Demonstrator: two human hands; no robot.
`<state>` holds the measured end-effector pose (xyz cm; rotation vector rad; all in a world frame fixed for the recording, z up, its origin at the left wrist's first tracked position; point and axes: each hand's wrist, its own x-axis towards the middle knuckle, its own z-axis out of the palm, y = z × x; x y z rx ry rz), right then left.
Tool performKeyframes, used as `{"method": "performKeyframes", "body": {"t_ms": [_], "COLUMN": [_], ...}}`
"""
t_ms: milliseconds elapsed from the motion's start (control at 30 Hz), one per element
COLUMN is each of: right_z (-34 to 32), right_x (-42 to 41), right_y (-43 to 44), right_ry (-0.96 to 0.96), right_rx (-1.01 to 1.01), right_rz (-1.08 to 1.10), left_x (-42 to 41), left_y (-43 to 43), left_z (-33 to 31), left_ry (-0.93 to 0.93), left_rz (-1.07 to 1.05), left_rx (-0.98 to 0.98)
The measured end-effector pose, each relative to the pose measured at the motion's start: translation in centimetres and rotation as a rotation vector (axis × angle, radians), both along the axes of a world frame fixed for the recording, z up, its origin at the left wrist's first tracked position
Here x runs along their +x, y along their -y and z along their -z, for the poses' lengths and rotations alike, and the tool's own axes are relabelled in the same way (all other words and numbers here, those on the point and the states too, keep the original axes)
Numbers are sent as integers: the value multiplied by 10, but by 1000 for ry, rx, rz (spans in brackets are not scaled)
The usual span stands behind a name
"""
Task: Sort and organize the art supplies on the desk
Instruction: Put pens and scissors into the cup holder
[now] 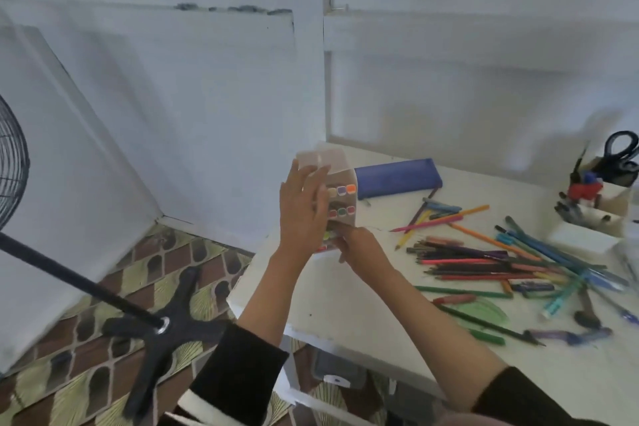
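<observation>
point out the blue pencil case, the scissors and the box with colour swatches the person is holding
blue pencil case point(397, 177), head view, middle of its top face
scissors point(621, 149), head view, black handle loops sticking up from the organizer
box with colour swatches point(340, 199), head view, printed side between the two rows of swatches

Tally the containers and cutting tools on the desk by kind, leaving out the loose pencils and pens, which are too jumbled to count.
Box with colour swatches, held in both hands: 1
Blue pencil case: 1
White organiser: 1
Scissors, standing in the organiser: 1
Total: 4
</observation>
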<state>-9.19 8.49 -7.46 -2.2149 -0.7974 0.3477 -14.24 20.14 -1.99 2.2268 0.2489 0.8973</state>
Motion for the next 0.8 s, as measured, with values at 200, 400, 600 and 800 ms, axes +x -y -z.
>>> {"method": "performKeyframes", "body": {"t_ms": [200, 400, 600, 800], "right_z": [4, 15, 5, 5], "right_x": [-9, -4, 19, 40], "right_y": [17, 98, 219, 317], "right_ry": [347, 454, 432, 359], "right_rx": [15, 301, 362, 403], "right_rz": [-60, 211, 645, 931], "left_x": [2, 14, 39, 80], "left_y": [9, 56, 126, 199], "left_z": [-1, 7, 34, 55], "left_ry": [87, 381, 287, 70], "left_rz": [-98, 125, 348, 473], "left_rx": [53, 265, 275, 151]}}
